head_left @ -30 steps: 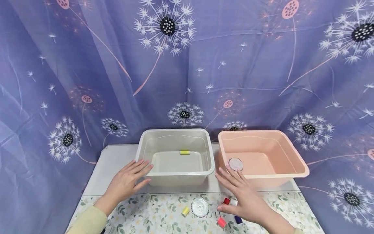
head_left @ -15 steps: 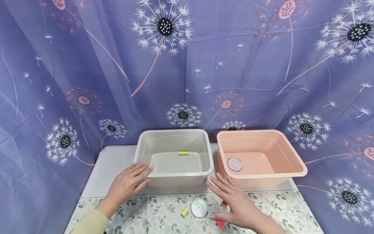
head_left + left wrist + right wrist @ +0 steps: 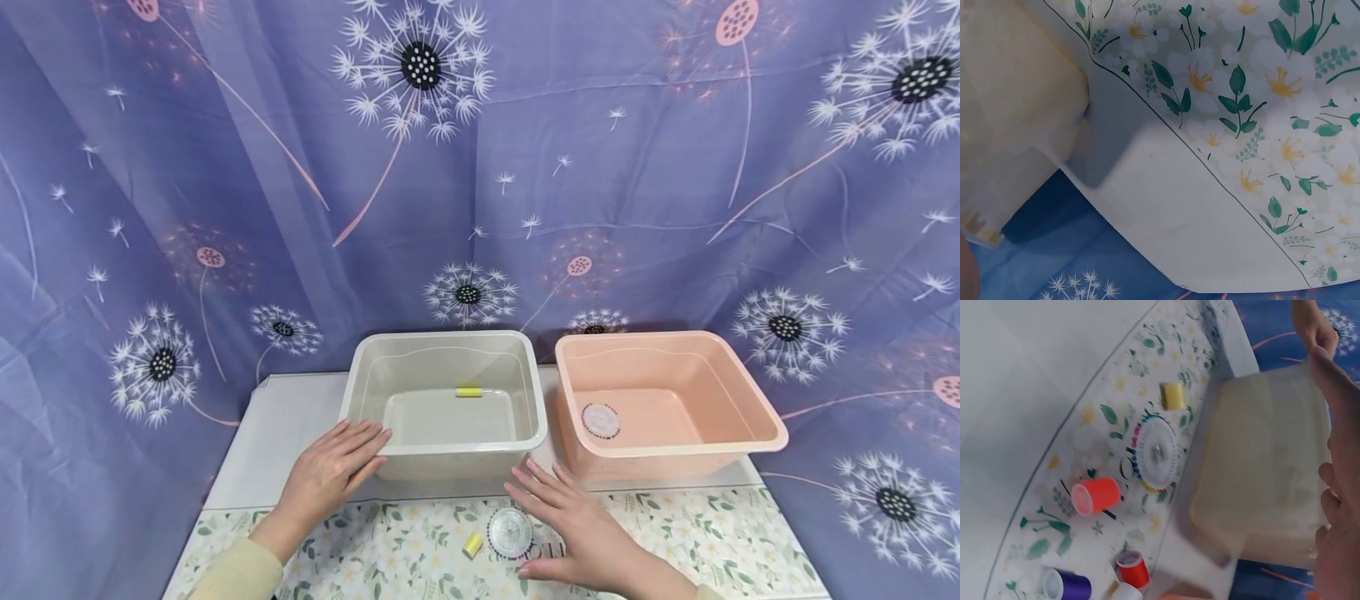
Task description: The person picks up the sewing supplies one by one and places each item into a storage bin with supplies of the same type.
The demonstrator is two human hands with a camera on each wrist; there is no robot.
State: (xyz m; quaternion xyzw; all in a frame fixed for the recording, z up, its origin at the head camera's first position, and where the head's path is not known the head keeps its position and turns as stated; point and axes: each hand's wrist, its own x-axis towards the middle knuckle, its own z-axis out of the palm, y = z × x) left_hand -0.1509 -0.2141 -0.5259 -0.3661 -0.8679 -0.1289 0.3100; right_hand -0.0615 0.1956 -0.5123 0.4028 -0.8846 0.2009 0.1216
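Note:
My left hand rests with straight fingers at the front left corner of the grey basin. Its fingers overlap the rim. Spread and holding nothing, my right hand hovers over the flowered cloth, just right of a round wheel of pins. A yellow thread spool lies left of that wheel. Hidden under my right hand in the head view, an orange-red spool, a red spool, a purple spool and a white spool show in the right wrist view.
Another yellow spool lies inside the grey basin. To its right stands a peach basin with a second pin wheel in it. A blue dandelion-print curtain hangs behind both.
My right hand has moved left, away from the peach basin and toward the pin wheel on the cloth, covering the red and orange-red spools. The left hand stays at the grey basin's corner.

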